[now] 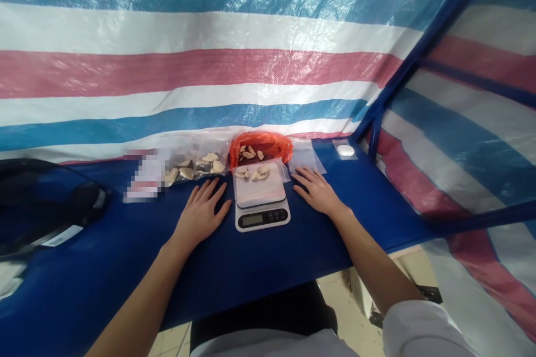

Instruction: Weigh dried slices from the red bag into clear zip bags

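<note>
One left hand [200, 213] and one right hand [319, 192] are lying on a blue table [251, 268], fingers slightly apart, at nine and three o'clock from a scale [262, 194] bearing pale pieces [261, 173]. Striped sheets [188, 72] are hanging behind. At twelve, a red bag [283, 146] is holding more pieces; at ten, clear bags [214, 145] are holding similar ones.

Glare flecks the striped sheet [205, 70], while the black item [87, 207] leftward blurs.

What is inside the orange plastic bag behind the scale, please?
Several pale pieces lie inside the orange plastic bag. The scale hides part of its near side; whatever lies there cannot be seen.
</note>
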Tool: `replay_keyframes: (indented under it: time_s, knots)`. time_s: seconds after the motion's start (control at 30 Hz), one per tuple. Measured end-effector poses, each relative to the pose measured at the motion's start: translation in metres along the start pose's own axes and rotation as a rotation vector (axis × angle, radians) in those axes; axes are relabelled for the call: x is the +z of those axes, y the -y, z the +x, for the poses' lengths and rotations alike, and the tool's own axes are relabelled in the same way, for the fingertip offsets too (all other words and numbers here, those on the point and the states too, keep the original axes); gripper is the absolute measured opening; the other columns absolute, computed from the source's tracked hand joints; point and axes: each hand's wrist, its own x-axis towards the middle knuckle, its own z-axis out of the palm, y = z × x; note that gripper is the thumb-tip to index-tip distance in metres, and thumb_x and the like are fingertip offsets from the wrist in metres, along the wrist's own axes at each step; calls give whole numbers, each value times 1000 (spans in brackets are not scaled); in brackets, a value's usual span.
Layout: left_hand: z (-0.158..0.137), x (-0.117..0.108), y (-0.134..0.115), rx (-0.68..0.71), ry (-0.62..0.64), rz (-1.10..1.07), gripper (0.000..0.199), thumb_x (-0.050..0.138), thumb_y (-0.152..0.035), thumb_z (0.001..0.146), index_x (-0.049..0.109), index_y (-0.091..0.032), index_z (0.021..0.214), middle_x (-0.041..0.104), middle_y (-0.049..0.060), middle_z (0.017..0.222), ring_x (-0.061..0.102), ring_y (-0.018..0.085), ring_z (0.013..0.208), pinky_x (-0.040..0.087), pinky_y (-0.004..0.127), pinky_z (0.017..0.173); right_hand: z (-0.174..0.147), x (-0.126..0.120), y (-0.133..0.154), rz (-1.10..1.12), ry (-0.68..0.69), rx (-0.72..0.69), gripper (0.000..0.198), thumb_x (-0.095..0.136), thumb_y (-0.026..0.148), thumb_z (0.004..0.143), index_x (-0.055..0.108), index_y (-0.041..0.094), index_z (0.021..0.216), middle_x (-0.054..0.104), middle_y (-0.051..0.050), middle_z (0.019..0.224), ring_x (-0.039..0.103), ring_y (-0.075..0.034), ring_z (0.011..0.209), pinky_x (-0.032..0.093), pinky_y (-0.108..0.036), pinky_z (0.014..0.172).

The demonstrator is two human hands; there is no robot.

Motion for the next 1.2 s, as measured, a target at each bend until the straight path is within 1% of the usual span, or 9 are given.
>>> replay_keyframes:
  time_s: [0.13, 0.27, 0.5, 0.73, 0.97, 1.1, 1.17, 1.2]
  knots:
    - [0, -1, -2, -18, 24, 25, 62, 34, -51, 100, 56, -13, 144, 47, 17, 155, 41, 37, 146, 33, 57, 120, 1, -2, 2, -15, 14, 12, 45, 46, 38, 103, 58, 24, 143, 49, -8, 155, 41, -30, 147, 32, -52, 123]
    - [0, 0, -2, -19, 21, 29, 61, 35, -50, 100, 57, -14, 144, 48, 16, 155, 42, 37, 145, 34, 57, 119, 1, -2, 3, -18, 26, 14, 45, 45, 39, 103, 59, 22, 143, 49, -8, 155, 41, -30, 147, 32, -52, 123]
    - [0, 0, 0, -21, 13, 14, 60, 38, -50, 99, 57, -16, 144, 48, 16, 154, 43, 36, 145, 35, 57, 119, 0, -2, 3, -22, 20, 15, 45, 44, 39, 103, 59, 22, 143, 49, -8, 155, 41, -30, 147, 32, -51, 123]
    - [0, -1, -1, -23, 23, 11, 61, 36, -50, 99, 57, -14, 143, 49, 16, 154, 42, 37, 145, 33, 57, 119, -1, 1, 2, -22, -4, 5, 45, 44, 40, 104, 59, 22, 142, 50, -9, 154, 42, -31, 146, 33, -52, 122]
    - [0, -1, -3, -44, 14, -14, 58, 38, -49, 99, 58, -17, 142, 49, 15, 154, 42, 35, 145, 33, 56, 120, -1, 2, 0, -21, -17, -5, 45, 46, 40, 103, 60, 21, 141, 52, -9, 153, 44, -31, 145, 34, -53, 122]
    - [1, -2, -3, -52, -33, -51, 57, 38, -49, 98, 62, -15, 137, 54, 16, 150, 47, 34, 142, 35, 56, 119, 2, -5, 0, 41, -53, -12, 42, 50, 39, 101, 64, 22, 136, 57, -9, 149, 46, -31, 144, 38, -50, 120]
    - [2, -4, -4, -50, -73, -78, 57, 38, -49, 98, 64, -13, 134, 57, 17, 146, 50, 34, 139, 37, 55, 118, 5, -11, 2, 127, -83, -2, 40, 50, 39, 101, 66, 22, 134, 59, -8, 147, 48, -28, 142, 42, -46, 118]
    - [2, -6, -4, -47, -94, -92, 56, 38, -49, 98, 66, -13, 132, 59, 17, 144, 52, 34, 138, 39, 54, 117, 6, -14, 4, 185, -102, 16, 39, 50, 39, 101, 66, 23, 133, 61, -7, 145, 52, -27, 139, 45, -43, 116]
